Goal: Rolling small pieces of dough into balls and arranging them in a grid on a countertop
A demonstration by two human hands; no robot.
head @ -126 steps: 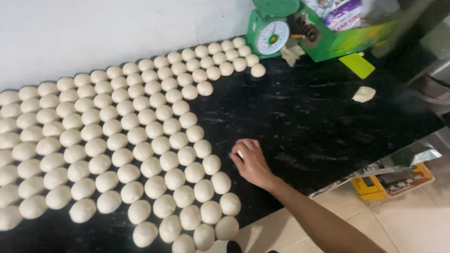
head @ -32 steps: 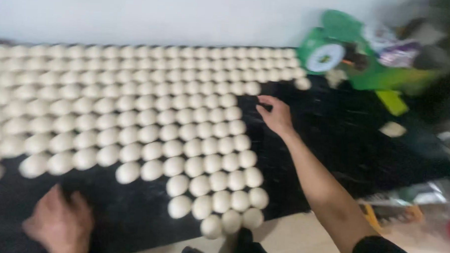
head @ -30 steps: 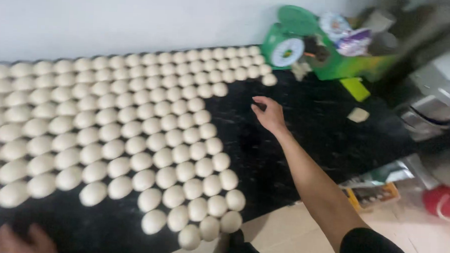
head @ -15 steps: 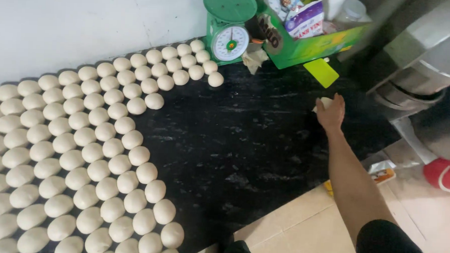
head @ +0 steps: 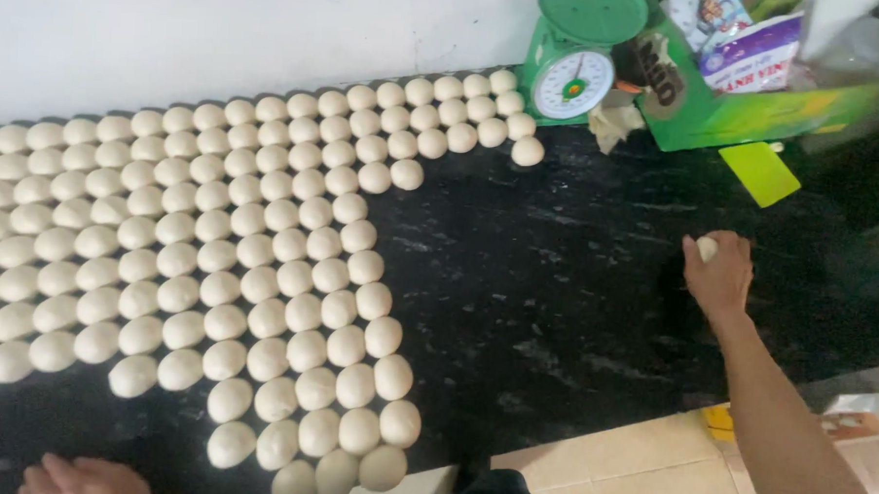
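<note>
— What are your fingers doing right now?

— My right hand (head: pixel 719 276) is out over the black stone counter (head: pixel 575 281), fingers curled together around a small piece of dough (head: pixel 707 249). Only its pale top shows above my knuckles, on the counter's right side, well apart from the rows.

— And the other hand?

— My left hand (head: pixel 81 478) barely shows at the bottom edge, near the front row. I cannot tell whether those fingers are spread or closed.

— What do the surfaces look like?

— The counter is dark and glossy with pale flecks. The dough balls (head: pixel 215 259) are smooth, round and cream-white, packed touching one another in rows from the white wall (head: pixel 223 35) to the front edge.

— Anything close by?

— A green dial scale (head: pixel 575 57) stands at the back, just beside the last balls. Right of it are a green box (head: pixel 756 102) holding packets and a flat yellow-green scraper (head: pixel 760 173) lying beyond my right hand.
</note>
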